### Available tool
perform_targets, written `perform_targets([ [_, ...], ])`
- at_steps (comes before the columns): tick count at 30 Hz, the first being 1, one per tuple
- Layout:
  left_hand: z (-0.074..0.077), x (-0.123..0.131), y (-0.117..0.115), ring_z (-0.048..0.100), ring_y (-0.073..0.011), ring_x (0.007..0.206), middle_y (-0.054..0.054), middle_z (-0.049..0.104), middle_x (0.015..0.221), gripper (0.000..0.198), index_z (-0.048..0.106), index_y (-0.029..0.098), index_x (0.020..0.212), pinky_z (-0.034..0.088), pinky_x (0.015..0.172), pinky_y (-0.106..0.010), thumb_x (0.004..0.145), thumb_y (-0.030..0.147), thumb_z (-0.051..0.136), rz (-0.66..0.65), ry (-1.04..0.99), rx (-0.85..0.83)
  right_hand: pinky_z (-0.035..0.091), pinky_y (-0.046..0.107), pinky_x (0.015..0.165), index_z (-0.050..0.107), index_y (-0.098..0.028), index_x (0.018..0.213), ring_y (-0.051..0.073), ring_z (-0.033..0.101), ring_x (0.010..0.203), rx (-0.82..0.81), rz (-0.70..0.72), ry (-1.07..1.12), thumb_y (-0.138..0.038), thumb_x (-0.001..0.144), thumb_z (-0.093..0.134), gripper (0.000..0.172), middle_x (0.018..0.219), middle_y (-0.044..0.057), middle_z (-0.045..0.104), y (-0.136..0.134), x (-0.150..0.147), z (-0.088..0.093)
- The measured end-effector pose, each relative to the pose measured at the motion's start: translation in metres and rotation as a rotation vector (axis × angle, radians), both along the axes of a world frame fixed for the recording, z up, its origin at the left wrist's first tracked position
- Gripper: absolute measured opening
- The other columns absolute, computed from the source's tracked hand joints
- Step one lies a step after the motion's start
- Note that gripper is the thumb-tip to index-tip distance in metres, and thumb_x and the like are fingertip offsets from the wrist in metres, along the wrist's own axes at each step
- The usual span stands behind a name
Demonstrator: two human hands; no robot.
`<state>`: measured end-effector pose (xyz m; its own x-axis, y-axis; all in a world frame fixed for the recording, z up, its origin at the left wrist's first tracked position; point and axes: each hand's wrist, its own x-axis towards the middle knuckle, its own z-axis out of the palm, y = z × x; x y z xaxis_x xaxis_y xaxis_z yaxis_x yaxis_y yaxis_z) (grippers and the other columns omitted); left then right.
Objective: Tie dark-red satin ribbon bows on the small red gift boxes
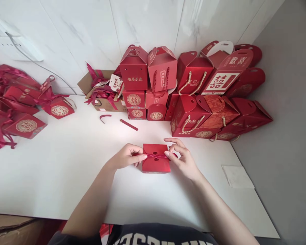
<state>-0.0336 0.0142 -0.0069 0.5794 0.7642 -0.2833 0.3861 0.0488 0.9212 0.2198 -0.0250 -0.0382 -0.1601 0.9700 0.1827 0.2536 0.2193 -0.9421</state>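
A small red gift box (156, 166) sits on the white table in front of me, its top flaps folded in. Across the middle of its top runs a dark pink ribbon (155, 156), crossed or knotted over a small cut-out. At the box's left edge, my left hand (129, 156) pinches one side of the ribbon between thumb and fingers. My right hand (182, 158) pinches the other side at the right edge, with its remaining fingers raised and bent. A short ribbon end shows beside the right fingers.
Stacked red gift boxes (191, 112) stand along the wall at back right. Behind my left hand are an open cardboard box (109, 105) of ribbons, a red strip (129, 125) and a curved strip (105, 116). Ribboned boxes (27, 126) pile up at left. A white paper (238, 177) lies right.
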Motion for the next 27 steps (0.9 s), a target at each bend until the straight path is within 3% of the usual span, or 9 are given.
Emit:
perform_targets([
  [5,-0.003,-0.003,0.002,0.052,-0.0106,0.051,0.001,0.054,0.051,0.037,0.053,0.016,0.056,0.038,0.052,-0.023,0.085,0.039,0.059,-0.069,-0.005,0.060,0.043,0.037,0.086,0.054,-0.021,0.069,0.027,0.053,0.118,0.006,0.011,-0.009,-0.036,0.091,0.058,0.027,0.131,0.010,0.054,0.001,0.002,0.000],
  [9,-0.005,-0.006,0.007,0.052,-0.0102,0.052,0.000,0.057,0.053,0.038,0.054,0.016,0.056,0.040,0.054,-0.023,0.086,0.039,0.059,-0.128,-0.045,0.027,0.041,0.038,0.092,0.052,-0.021,0.068,0.025,0.052,0.119,-0.006,0.028,0.002,-0.035,0.092,0.058,0.028,0.127,0.010,0.056,0.003,0.003,-0.002],
  [15,0.001,-0.023,0.011,0.064,-0.0164,0.070,-0.007,0.069,0.072,0.033,0.073,0.016,0.086,0.048,0.066,-0.026,0.091,0.043,0.054,-0.267,0.003,-0.179,0.040,0.035,0.093,0.052,-0.021,0.070,0.022,0.056,0.114,-0.033,0.044,0.027,-0.033,0.092,0.058,0.026,0.120,0.009,0.058,0.005,0.004,-0.005],
  [19,0.009,-0.022,0.007,0.062,-0.0183,0.087,-0.010,0.067,0.099,0.028,0.078,0.022,0.093,0.049,0.082,-0.031,0.090,0.040,0.057,-0.255,0.004,0.108,0.039,0.034,0.093,0.053,-0.021,0.071,0.022,0.055,0.115,-0.030,0.050,0.029,-0.034,0.092,0.058,0.025,0.120,0.008,0.058,0.005,0.003,-0.004],
  [21,0.008,-0.014,0.005,0.057,-0.0244,0.112,-0.011,0.062,0.123,0.024,0.079,0.024,0.091,0.042,0.102,-0.039,0.089,0.037,0.060,-0.212,-0.068,0.288,0.040,0.033,0.092,0.053,-0.021,0.071,0.022,0.055,0.115,-0.032,0.050,0.027,-0.034,0.092,0.058,0.026,0.120,0.008,0.058,0.006,0.003,-0.004],
  [23,0.003,-0.003,0.004,0.043,-0.0296,0.132,-0.010,0.059,0.134,0.021,0.080,0.025,0.090,0.024,0.115,-0.047,0.088,0.034,0.061,-0.227,-0.169,0.375,0.040,0.033,0.090,0.053,-0.021,0.070,0.022,0.055,0.115,-0.031,0.053,0.027,-0.035,0.092,0.057,0.027,0.119,0.008,0.059,0.006,0.003,-0.004],
  [25,-0.005,0.006,0.006,0.039,-0.0303,0.138,-0.010,0.067,0.125,0.019,0.080,0.025,0.090,0.009,0.119,-0.051,0.088,0.034,0.062,-0.250,-0.263,0.379,0.040,0.033,0.091,0.052,-0.021,0.070,0.022,0.055,0.115,-0.023,0.054,0.031,-0.035,0.092,0.057,0.027,0.118,0.008,0.059,0.007,0.003,-0.005],
  [27,-0.012,0.012,0.008,0.047,-0.0292,0.132,-0.009,0.076,0.103,0.019,0.080,0.026,0.090,0.003,0.119,-0.053,0.088,0.036,0.063,-0.218,-0.321,0.376,0.040,0.034,0.092,0.051,-0.021,0.070,0.022,0.055,0.115,-0.016,0.055,0.036,-0.035,0.092,0.057,0.027,0.117,0.008,0.059,0.008,0.003,-0.007],
])
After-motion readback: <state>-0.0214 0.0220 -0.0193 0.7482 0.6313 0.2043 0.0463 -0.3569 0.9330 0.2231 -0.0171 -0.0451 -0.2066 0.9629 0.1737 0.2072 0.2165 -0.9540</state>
